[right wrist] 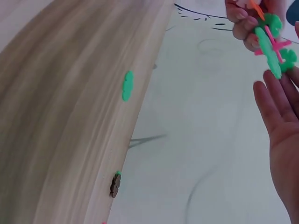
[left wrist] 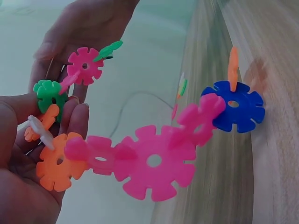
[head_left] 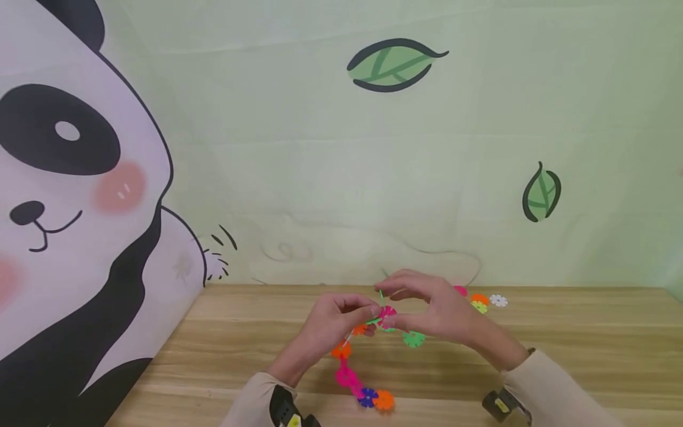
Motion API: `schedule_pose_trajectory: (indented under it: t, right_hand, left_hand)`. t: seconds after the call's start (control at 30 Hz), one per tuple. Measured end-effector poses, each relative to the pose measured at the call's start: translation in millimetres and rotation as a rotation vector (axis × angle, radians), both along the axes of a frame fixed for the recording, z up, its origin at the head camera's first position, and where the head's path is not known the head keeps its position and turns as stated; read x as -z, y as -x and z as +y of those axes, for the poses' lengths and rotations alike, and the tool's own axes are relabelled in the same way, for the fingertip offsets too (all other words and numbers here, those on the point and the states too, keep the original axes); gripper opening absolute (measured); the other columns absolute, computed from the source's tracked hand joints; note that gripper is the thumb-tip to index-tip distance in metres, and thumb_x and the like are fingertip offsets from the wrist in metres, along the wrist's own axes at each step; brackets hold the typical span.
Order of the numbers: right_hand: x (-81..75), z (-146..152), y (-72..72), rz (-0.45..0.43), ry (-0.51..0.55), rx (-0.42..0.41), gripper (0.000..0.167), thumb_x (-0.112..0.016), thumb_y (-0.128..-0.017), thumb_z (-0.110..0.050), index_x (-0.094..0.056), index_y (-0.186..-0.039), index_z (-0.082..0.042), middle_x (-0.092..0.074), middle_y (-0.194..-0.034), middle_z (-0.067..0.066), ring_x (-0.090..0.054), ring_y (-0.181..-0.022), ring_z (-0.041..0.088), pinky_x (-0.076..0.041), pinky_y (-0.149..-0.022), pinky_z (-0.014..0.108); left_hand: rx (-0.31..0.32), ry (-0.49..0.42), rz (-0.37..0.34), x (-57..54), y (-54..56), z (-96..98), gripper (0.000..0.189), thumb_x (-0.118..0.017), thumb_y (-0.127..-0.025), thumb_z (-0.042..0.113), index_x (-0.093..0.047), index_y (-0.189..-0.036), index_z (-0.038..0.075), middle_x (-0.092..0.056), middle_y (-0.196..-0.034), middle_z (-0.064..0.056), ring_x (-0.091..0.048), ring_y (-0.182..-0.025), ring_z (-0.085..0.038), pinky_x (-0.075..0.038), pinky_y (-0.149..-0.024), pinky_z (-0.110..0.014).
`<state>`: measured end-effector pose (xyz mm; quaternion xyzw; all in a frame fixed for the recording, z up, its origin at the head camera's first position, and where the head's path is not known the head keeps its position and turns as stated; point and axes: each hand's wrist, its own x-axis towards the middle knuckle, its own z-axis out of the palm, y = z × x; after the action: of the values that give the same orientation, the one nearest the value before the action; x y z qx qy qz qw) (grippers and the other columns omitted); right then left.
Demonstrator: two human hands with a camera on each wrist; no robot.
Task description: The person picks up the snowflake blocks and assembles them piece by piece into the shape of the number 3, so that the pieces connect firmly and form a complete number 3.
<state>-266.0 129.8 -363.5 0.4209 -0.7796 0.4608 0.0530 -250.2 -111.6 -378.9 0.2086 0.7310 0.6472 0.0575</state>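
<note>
A chain of notched plastic flower discs hangs from my left hand point(head_left: 338, 314), which pinches a green disc point(left wrist: 44, 91) between thumb and fingers. Below that come an orange disc point(left wrist: 53, 172), pink discs point(left wrist: 154, 179), a blue disc point(left wrist: 240, 114) and an orange end disc point(head_left: 384, 401). Past the pinched disc, another pink disc point(left wrist: 77, 63) carries a green disc point(left wrist: 108, 50). Around this end is my right hand point(head_left: 440, 308), its fingers extended and its thumb apart from them. The fingertips are close to the green disc; whether they touch it I cannot tell.
A loose green disc point(head_left: 413, 339) lies on the wooden table point(head_left: 229, 356) beyond the chain. Farther right, near the back edge, are a pink disc point(head_left: 460, 290), an orange disc point(head_left: 480, 298), a yellow-green disc point(head_left: 479, 307) and a white disc point(head_left: 498, 300). A printed cloth point(head_left: 299, 148) hangs behind.
</note>
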Motion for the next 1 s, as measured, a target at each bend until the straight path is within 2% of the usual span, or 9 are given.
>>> schedule_pose_trajectory:
  t: [0.1, 0.23, 0.43, 0.53, 0.8, 1.0]
  right_hand:
    - [3.5, 0.0, -4.1, 0.072, -0.03, 0.043, 0.055, -0.089, -0.089, -0.022, -0.068, -0.14, -0.016, -0.066, -0.135, -0.005, -0.07, -0.117, 0.019, -0.059, -0.101, 0.043]
    - [7.9, -0.3, -7.1, 0.159, -0.045, 0.073, 0.064, -0.092, -0.085, -0.017, -0.065, -0.143, -0.014, -0.066, -0.137, -0.002, -0.068, -0.119, 0.021, -0.059, -0.101, 0.042]
    - [14.4, -4.1, -7.0, 0.32, -0.038, 0.089, 0.065, -0.092, -0.082, -0.009, -0.065, -0.141, -0.006, -0.067, -0.137, 0.004, -0.07, -0.117, 0.025, -0.06, -0.099, 0.041]
    - [18.0, -5.4, -5.5, 0.372, -0.023, 0.086, 0.065, -0.092, -0.08, -0.006, -0.065, -0.139, -0.004, -0.068, -0.135, 0.005, -0.07, -0.115, 0.027, -0.061, -0.098, 0.04]
    - [23.4, -10.4, -3.6, 0.459, 0.026, 0.061, 0.062, -0.089, -0.078, 0.002, -0.067, -0.135, -0.004, -0.07, -0.131, 0.007, -0.071, -0.112, 0.025, -0.061, -0.096, 0.038]
    - [26.8, -11.4, -2.9, 0.5, 0.058, 0.076, 0.065, -0.091, -0.074, 0.004, -0.067, -0.134, -0.004, -0.071, -0.126, 0.007, -0.072, -0.108, 0.028, -0.062, -0.094, 0.039]
  left_hand:
    - [-0.011, 0.004, -0.006, 0.3, 0.4, 0.0, 0.019, -0.073, -0.101, 0.012, -0.079, -0.107, -0.006, -0.079, -0.101, -0.011, -0.077, -0.08, -0.024, -0.065, -0.081, -0.035]
    - [-0.009, -0.001, -0.013, 1.3, 1.4, -0.2, 0.018, -0.073, -0.102, 0.011, -0.08, -0.106, -0.005, -0.079, -0.1, -0.011, -0.076, -0.079, -0.021, -0.065, -0.081, -0.036]
    - [-0.011, 0.01, -0.003, 0.8, 1.5, 1.3, 0.017, -0.072, -0.102, 0.01, -0.08, -0.106, -0.005, -0.079, -0.098, -0.011, -0.074, -0.077, -0.018, -0.065, -0.081, -0.035]
    - [-0.012, 0.022, 0.007, 1.2, 1.8, 1.4, 0.016, -0.072, -0.102, 0.01, -0.08, -0.105, -0.003, -0.079, -0.097, -0.01, -0.073, -0.077, -0.018, -0.065, -0.08, -0.034]
    - [-0.009, 0.034, 0.017, 1.4, 1.6, 0.6, 0.016, -0.072, -0.102, 0.01, -0.08, -0.104, -0.003, -0.078, -0.096, -0.009, -0.073, -0.078, -0.018, -0.065, -0.08, -0.034]
    - [-0.004, 0.042, 0.02, 3.0, 2.2, 0.7, 0.016, -0.072, -0.102, 0.011, -0.081, -0.104, -0.002, -0.079, -0.098, -0.009, -0.074, -0.08, -0.022, -0.065, -0.081, -0.034]
